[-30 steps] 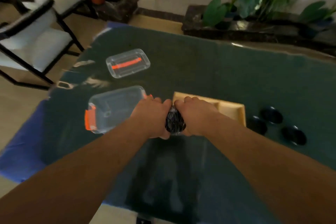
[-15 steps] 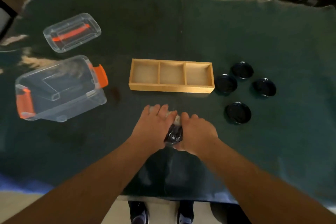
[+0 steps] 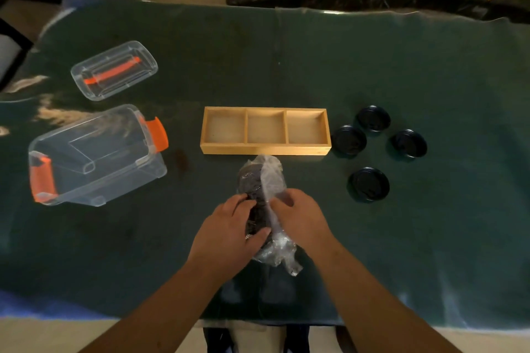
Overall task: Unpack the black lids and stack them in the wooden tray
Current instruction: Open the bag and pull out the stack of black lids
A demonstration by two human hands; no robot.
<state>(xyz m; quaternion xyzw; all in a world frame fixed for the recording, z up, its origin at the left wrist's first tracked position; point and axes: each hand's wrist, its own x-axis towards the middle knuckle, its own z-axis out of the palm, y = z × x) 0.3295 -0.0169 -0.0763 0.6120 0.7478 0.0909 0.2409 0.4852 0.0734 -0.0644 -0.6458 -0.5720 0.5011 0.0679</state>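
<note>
Green cloth (image 3: 286, 66) covers the big table. On the left lies a clear plastic box (image 3: 94, 157) with orange clips, tipped on its side, and its clear lid (image 3: 114, 69) lies behind it. In the middle sits the wooden tray (image 3: 265, 130) with three parts, all bare. Four loose black lids (image 3: 368, 184) sit to its right. Just in front of the tray, the left hand (image 3: 229, 231) and right hand (image 3: 301, 218) both grip a plastic bag of black lids (image 3: 262, 195).

Plastic-wrapped lid stack (image 3: 259, 195) lies before the empty three-compartment wooden tray (image 3: 265, 149); seemingly four loose black lids (image 3: 368, 184) right.
</note>
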